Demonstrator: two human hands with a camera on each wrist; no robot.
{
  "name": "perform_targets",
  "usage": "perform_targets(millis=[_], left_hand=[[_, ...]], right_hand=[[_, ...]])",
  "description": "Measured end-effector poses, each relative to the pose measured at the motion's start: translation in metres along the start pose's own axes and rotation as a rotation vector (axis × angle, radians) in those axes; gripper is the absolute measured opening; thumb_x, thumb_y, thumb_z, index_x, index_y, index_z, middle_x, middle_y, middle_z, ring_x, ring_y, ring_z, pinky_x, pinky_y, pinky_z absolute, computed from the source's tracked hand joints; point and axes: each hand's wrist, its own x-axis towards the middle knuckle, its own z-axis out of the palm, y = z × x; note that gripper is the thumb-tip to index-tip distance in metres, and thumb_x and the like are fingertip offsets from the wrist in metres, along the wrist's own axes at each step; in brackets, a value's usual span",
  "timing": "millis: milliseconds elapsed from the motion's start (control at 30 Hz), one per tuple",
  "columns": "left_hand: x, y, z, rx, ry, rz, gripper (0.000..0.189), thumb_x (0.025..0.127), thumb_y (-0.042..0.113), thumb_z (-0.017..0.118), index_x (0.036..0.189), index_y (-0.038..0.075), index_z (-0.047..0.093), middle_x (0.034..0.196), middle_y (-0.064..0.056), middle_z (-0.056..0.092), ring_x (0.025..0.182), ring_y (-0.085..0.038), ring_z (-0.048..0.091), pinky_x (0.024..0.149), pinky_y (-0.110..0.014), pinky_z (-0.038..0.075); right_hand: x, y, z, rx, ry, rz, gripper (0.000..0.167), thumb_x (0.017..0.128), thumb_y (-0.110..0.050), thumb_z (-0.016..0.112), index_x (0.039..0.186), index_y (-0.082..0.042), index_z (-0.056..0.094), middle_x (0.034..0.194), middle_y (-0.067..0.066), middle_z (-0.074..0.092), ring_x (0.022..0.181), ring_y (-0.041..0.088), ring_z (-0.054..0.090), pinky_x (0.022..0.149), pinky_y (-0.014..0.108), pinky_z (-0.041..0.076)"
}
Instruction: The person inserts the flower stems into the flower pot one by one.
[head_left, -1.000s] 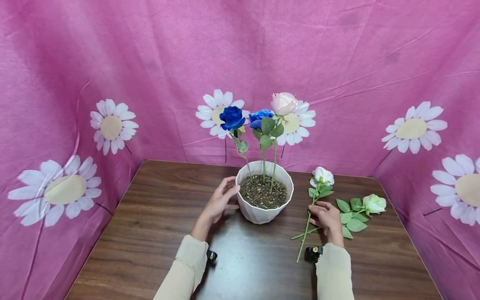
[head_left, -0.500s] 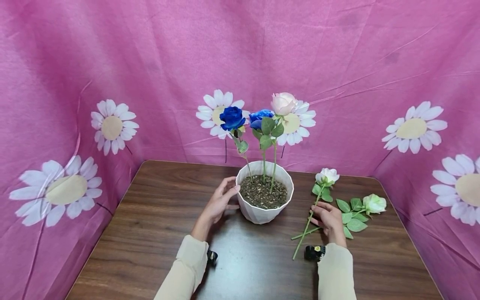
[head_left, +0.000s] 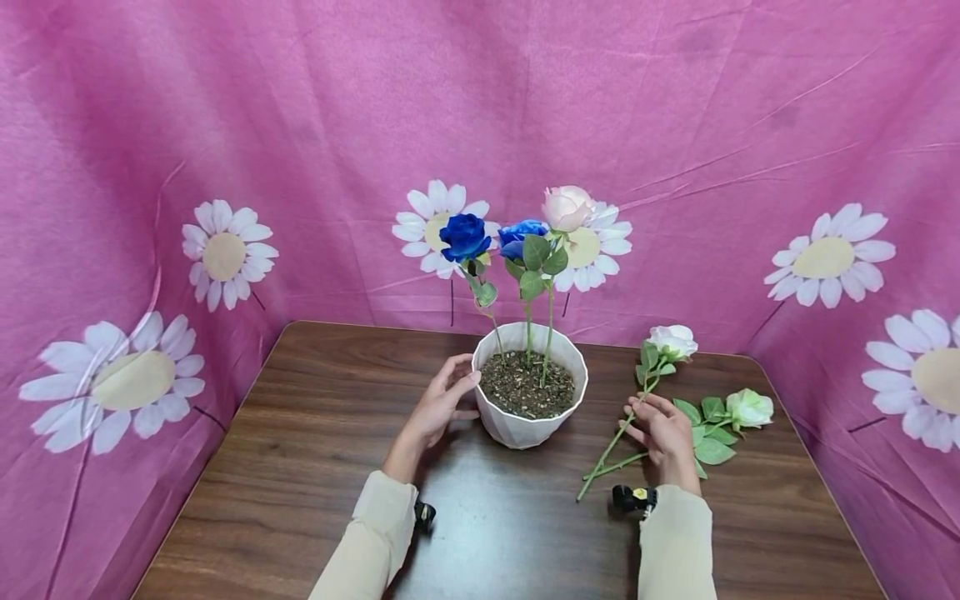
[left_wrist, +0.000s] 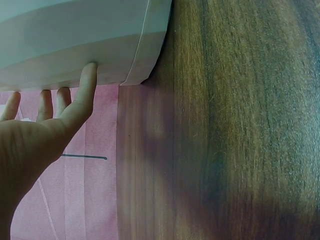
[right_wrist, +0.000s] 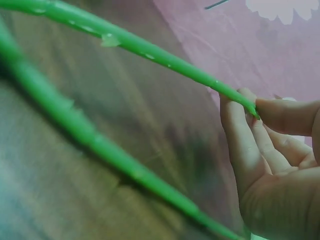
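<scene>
My right hand (head_left: pixel 663 435) pinches the stem of a white rose (head_left: pixel 673 342), which slants with its bloom toward the far right. In the right wrist view, thumb and fingertips meet on that green stem (right_wrist: pixel 150 55). A second rose (head_left: pixel 750 408), white tinged green, lies beside the hand, its stem running beneath the held one. My left hand (head_left: pixel 438 404) rests spread fingers against the left side of a white faceted pot (head_left: pixel 517 429). The left wrist view shows fingertips touching the pot wall (left_wrist: pixel 75 37). Two blue roses (head_left: pixel 465 237) and a pale pink rose (head_left: pixel 567 208) stand upright in its soil (head_left: pixel 525 392).
Everything is on a brown wood-grain table (head_left: pixel 322 400). A pink curtain (head_left: pixel 322 125) printed with large daisies surrounds it at the back and both sides, close behind the blooms.
The right hand has raised the white rose slightly and tilted it, bloom moving right and stem end left. The left hand and pot have stayed in place.
</scene>
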Motion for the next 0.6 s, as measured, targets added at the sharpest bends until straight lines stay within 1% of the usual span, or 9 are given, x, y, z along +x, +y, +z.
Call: perform_targets(millis=[100, 167, 300, 400, 500, 600], left_hand=[[0.000, 0.000, 0.000, 0.002, -0.001, 0.003, 0.046, 0.103, 0.018, 0.057, 0.145, 0.006, 0.042, 0.135, -0.022, 0.046, 0.118, -0.031, 0.051, 0.086, -0.064, 0.056], [0.000, 0.000, 0.000, 0.002, -0.002, 0.005, 0.046, 0.103, 0.018, 0.057, 0.145, 0.006, 0.042, 0.135, -0.023, 0.046, 0.117, -0.031, 0.051, 0.086, -0.065, 0.055], [-0.001, 0.000, 0.001, 0.000, 0.000, 0.004, 0.046, 0.103, 0.018, 0.056, 0.145, 0.006, 0.043, 0.135, -0.023, 0.046, 0.117, -0.030, 0.051, 0.087, -0.066, 0.055], [-0.001, 0.000, 0.001, -0.001, 0.001, 0.004, 0.045, 0.103, 0.018, 0.056, 0.145, 0.006, 0.043, 0.135, -0.023, 0.046, 0.117, -0.031, 0.051, 0.087, -0.066, 0.055], [-0.001, 0.000, 0.001, -0.001, -0.003, 0.006, 0.046, 0.103, 0.017, 0.056, 0.145, 0.006, 0.042, 0.136, -0.025, 0.045, 0.119, -0.033, 0.051, 0.087, -0.065, 0.055], [-0.001, 0.001, 0.000, -0.002, -0.007, 0.007, 0.046, 0.103, 0.017, 0.056, 0.145, 0.006, 0.042, 0.137, -0.025, 0.044, 0.121, -0.035, 0.050, 0.087, -0.065, 0.055]], right_hand=[[0.000, -0.005, 0.002, 0.055, 0.009, -0.019, 0.025, 0.102, 0.003, 0.052, 0.127, -0.001, 0.050, 0.089, -0.005, 0.071, 0.085, 0.009, 0.069, 0.081, 0.032, 0.062], [0.000, -0.007, 0.003, 0.094, 0.017, -0.033, 0.019, 0.102, 0.004, 0.053, 0.119, -0.005, 0.055, 0.089, -0.004, 0.071, 0.084, 0.010, 0.069, 0.080, 0.033, 0.062], [-0.001, -0.010, 0.004, 0.158, 0.010, -0.063, 0.019, 0.101, 0.006, 0.053, 0.107, -0.010, 0.061, 0.091, -0.001, 0.071, 0.083, 0.011, 0.069, 0.079, 0.035, 0.063], [-0.001, -0.012, 0.006, 0.193, 0.018, -0.072, 0.022, 0.100, 0.007, 0.053, 0.104, -0.012, 0.063, 0.092, 0.000, 0.072, 0.082, 0.012, 0.068, 0.078, 0.035, 0.063], [-0.002, -0.015, 0.009, 0.241, 0.041, -0.080, 0.021, 0.099, 0.009, 0.054, 0.103, -0.009, 0.065, 0.091, 0.002, 0.071, 0.082, 0.015, 0.069, 0.075, 0.036, 0.063], [-0.002, -0.017, 0.011, 0.259, 0.058, -0.110, 0.020, 0.099, 0.009, 0.054, 0.103, -0.008, 0.064, 0.090, 0.002, 0.070, 0.081, 0.015, 0.068, 0.074, 0.037, 0.064]])
